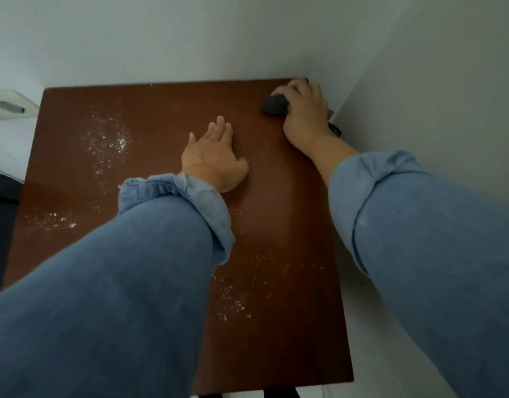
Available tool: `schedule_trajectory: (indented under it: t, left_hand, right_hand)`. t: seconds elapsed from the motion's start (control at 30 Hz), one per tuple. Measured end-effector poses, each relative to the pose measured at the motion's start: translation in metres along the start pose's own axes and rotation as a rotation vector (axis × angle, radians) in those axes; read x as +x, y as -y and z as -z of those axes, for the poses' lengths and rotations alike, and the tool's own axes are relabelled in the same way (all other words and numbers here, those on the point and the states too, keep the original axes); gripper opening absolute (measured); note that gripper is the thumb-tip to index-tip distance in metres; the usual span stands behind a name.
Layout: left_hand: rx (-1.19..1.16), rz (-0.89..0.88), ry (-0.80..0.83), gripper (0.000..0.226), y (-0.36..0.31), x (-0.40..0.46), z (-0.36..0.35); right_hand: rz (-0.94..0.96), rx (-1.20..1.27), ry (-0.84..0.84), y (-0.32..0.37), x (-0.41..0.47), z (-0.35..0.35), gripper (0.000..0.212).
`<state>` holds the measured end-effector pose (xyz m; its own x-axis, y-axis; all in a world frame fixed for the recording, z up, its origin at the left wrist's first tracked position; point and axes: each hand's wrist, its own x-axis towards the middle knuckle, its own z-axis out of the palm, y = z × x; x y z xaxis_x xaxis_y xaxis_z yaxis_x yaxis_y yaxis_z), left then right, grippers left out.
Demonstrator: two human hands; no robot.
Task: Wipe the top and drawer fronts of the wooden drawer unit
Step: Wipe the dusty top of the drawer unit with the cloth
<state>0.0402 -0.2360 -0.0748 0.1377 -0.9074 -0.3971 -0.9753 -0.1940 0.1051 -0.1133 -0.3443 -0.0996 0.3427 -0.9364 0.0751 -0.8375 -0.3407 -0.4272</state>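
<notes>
The reddish-brown wooden top of the drawer unit (161, 116) fills the middle of the view, seen from above. White dust patches (107, 139) lie on its left part, and more white specks (233, 303) sit near the front. My right hand (305, 113) is at the far right corner, shut on a dark cloth (274, 104) pressed onto the top. My left hand (216, 156) lies flat on the middle of the top, fingers spread, holding nothing. The drawer fronts are hidden from this angle.
White walls meet right behind the far right corner of the unit. A white object (12, 107) stands to the left of the unit, with dark furniture (0, 219) below it. A dark cord (335, 129) hangs by the right edge. Pale floor shows at the right.
</notes>
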Motion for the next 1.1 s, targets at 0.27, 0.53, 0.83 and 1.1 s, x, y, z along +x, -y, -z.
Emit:
schedule_trajectory:
  t: [0.27, 0.53, 0.83, 1.1]
  left_hand:
    - [0.021, 0.016, -0.009, 0.078, -0.006, -0.007, 0.002]
    - [0.020, -0.029, -0.017, 0.079, -0.002, -0.016, 0.002]
    - [0.155, -0.132, -0.212, 0.070, -0.015, -0.077, -0.029]
    - [0.026, -0.126, -0.114, 0.065, -0.045, -0.181, -0.076]
  right_hand:
    - [-0.015, 0.012, -0.052, 0.013, -0.128, 0.003, 0.042]
    - [-0.137, 0.077, -0.123, 0.027, -0.246, 0.005, 0.037]
    - [-0.171, 0.055, -0.136, 0.033, -0.251, 0.005, 0.040]
    - [-0.156, 0.078, -0.086, 0.029, -0.247, 0.010, 0.046]
